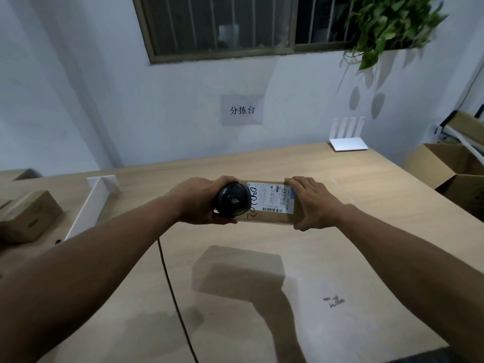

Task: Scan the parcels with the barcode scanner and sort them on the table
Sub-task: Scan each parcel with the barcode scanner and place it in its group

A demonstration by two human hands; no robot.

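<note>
Wooden table [353, 258] bears a white router [348, 144]; white divider [89, 205]; cardboard box [28, 217].

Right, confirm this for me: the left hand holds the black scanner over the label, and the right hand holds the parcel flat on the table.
One thing is wrong. In the head view the right hand holds the parcel up in the air, not flat on the table; its shadow falls on the wood below. The rest stands: the left hand holds the black scanner over the label.

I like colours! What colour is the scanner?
Black: the scanner, seen in the head view.
</note>
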